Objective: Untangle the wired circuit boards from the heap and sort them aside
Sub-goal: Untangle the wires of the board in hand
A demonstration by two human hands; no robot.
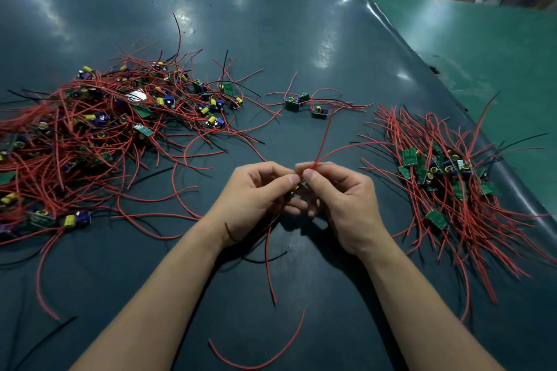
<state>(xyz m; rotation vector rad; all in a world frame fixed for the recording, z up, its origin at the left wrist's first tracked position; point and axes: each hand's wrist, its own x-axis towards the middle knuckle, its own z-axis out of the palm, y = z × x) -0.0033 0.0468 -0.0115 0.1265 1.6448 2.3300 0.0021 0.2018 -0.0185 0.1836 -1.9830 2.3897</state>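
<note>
Both hands meet over the middle of the table, the left hand [256, 193] and right hand [340, 193] pinching one small circuit board [297, 188] between thumbs and curled fingers, mostly hidden so its facing is hard to tell; thin rubbery red wires [324, 141] fan up and away from the pinch, others droop toward the camera. Off left sits the tangled heap [99, 129] of wires, green boards, yellow cylinders; the sorted pile [446, 184] lies right on the glossy dark mat [271, 39].
</note>
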